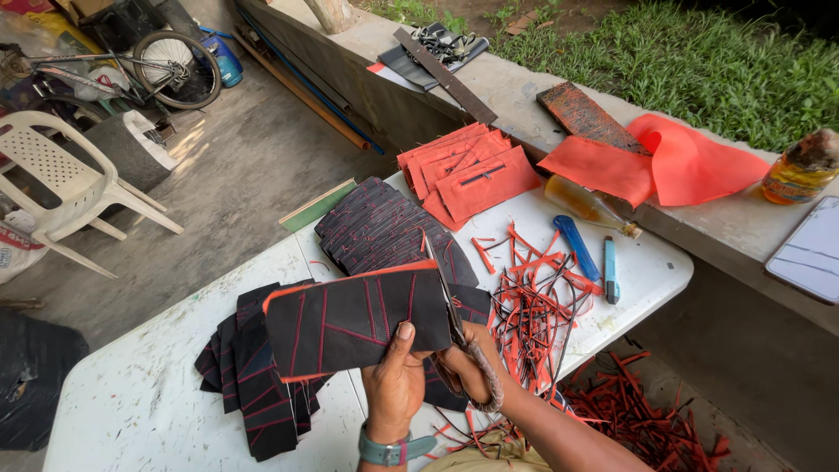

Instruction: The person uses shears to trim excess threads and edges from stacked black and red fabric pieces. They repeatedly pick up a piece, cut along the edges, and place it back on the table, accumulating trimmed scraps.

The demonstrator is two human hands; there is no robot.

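My left hand (393,380) holds a black panel with red stitched lines and a red edge (350,319) up over the white table (131,402). My right hand (468,367) grips a pair of scissors (447,301) whose blades run along the panel's right edge. A fanned stack of similar black panels (253,385) lies under and left of the held one. Another black stack (376,223) lies further back. Red and black trimmings (533,306) are heaped to the right of the scissors.
A stack of red panels (463,170) overlaps the table's far edge. A blue utility knife (577,247) and a smaller cutter (610,271) lie near a bottle (590,205). Red sheets (682,162) and a phone (808,249) sit on the concrete ledge. A white chair (61,179) and a bicycle stand left.
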